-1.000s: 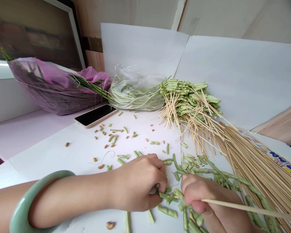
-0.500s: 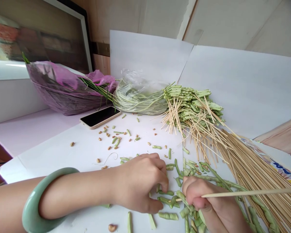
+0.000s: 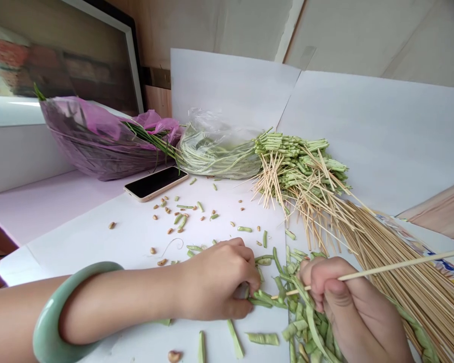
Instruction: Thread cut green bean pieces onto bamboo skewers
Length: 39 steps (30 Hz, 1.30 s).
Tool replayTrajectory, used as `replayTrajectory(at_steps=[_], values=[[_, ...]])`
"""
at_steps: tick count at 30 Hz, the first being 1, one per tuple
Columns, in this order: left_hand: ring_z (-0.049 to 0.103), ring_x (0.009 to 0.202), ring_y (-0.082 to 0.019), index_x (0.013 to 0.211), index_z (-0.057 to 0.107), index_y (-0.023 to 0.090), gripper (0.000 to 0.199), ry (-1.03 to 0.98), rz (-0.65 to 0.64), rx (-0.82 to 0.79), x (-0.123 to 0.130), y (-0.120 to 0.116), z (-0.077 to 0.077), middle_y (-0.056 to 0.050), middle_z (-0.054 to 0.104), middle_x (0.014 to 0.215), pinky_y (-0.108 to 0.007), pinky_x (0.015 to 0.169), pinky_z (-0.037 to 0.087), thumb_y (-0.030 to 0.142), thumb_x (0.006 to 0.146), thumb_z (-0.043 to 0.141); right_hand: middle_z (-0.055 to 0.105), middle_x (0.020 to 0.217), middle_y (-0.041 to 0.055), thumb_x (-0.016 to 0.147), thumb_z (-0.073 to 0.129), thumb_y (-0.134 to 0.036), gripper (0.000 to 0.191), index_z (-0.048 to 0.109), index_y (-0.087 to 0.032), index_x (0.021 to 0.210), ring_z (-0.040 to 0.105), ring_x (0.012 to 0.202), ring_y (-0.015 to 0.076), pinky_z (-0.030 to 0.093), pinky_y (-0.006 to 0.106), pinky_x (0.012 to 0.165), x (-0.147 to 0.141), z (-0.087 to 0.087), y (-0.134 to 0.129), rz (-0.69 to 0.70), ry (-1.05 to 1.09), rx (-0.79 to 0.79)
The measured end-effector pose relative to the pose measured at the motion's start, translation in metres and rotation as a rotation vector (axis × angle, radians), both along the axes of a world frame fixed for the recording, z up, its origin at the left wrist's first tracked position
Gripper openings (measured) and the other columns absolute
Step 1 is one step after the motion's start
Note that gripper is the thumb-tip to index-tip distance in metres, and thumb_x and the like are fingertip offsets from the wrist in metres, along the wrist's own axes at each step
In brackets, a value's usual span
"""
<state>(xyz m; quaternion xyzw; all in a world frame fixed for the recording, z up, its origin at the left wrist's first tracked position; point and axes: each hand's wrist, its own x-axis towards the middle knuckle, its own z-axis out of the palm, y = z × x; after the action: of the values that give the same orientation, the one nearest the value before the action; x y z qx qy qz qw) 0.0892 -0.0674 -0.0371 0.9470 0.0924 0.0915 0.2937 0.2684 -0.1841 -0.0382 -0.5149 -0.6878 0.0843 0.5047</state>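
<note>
My left hand (image 3: 227, 280), with a green bangle (image 3: 49, 307) on its wrist, is closed in a pinch at the ends of some cut green bean pieces (image 3: 263, 298). A thin bamboo skewer (image 3: 397, 265) is gripped in my right hand (image 3: 357, 302). The skewer slants down to the left, and its tip lies among the bean pieces beside my left fingertips. I cannot tell whether the tip pierces one. Below and around my right hand lies a pile of cut beans (image 3: 314, 327), partly hidden by it.
Bundled skewered beans (image 3: 295, 156) and many loose skewers (image 3: 393, 242) occupy the right side. Behind are a clear bag of long beans (image 3: 219, 156), a purple bag of greens (image 3: 102, 146) and a phone (image 3: 157, 183). Small brown beans and bean scraps (image 3: 179, 219) are scattered on the white table (image 3: 79, 242).
My right hand has moved right and slightly up, and the skewer now tilts more steeply. My left fingers have come together at the bean pieces.
</note>
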Motion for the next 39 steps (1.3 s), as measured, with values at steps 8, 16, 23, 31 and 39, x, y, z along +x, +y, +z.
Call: replayTrajectory(at_steps=[8,16,23,31,39], values=[[0.055,0.081,-0.016,0.077,0.071,0.018,0.013,-0.044,-0.012,-0.062,0.003,0.0,-0.005,-0.003,0.063,0.081,-0.026,0.076,0.045,0.011,0.066,0.07,0.044,0.057,-0.0036,0.101,0.033,-0.029,0.032,0.045,-0.023,0.071,0.048,0.047,0.012,0.041,0.021,0.043,-0.004,-0.001,-0.001,0.032,-0.094,-0.029],[0.054,0.085,-0.019,0.085,0.067,0.017,0.013,0.043,-0.055,0.14,-0.002,-0.007,0.004,-0.005,0.063,0.087,-0.03,0.078,0.046,0.014,0.073,0.062,0.046,0.057,-0.0036,0.1,0.033,-0.023,0.03,0.044,-0.024,0.072,0.052,0.048,0.0117,0.044,0.021,0.046,-0.006,-0.001,-0.003,0.022,-0.13,-0.042],[0.055,0.085,-0.018,0.083,0.067,0.018,0.013,0.06,-0.058,0.117,-0.003,-0.005,0.006,-0.004,0.062,0.086,-0.028,0.077,0.046,0.021,0.07,0.068,0.047,0.055,-0.0056,0.099,0.036,-0.023,0.031,0.045,-0.022,0.07,0.046,0.041,0.0073,0.04,0.015,0.041,-0.008,-0.001,-0.004,-0.029,-0.141,-0.032],[0.057,0.085,-0.018,0.086,0.067,0.017,0.013,0.056,-0.054,0.078,-0.002,-0.007,0.005,-0.005,0.062,0.089,-0.027,0.074,0.046,0.02,0.073,0.067,0.046,0.055,-0.0059,0.099,0.036,-0.024,0.029,0.047,-0.022,0.073,0.048,0.045,0.0083,0.041,0.015,0.046,-0.008,-0.006,-0.009,-0.038,-0.197,-0.074],[0.055,0.077,-0.017,0.074,0.063,0.018,0.004,0.034,-0.064,0.091,-0.001,-0.007,0.002,-0.003,0.059,0.081,-0.028,0.072,0.046,0.019,0.072,0.067,0.043,0.056,-0.0055,0.1,0.035,-0.026,0.029,0.047,-0.023,0.074,0.047,0.046,0.0094,0.04,0.017,0.047,-0.009,-0.008,-0.008,-0.008,-0.176,-0.078]])
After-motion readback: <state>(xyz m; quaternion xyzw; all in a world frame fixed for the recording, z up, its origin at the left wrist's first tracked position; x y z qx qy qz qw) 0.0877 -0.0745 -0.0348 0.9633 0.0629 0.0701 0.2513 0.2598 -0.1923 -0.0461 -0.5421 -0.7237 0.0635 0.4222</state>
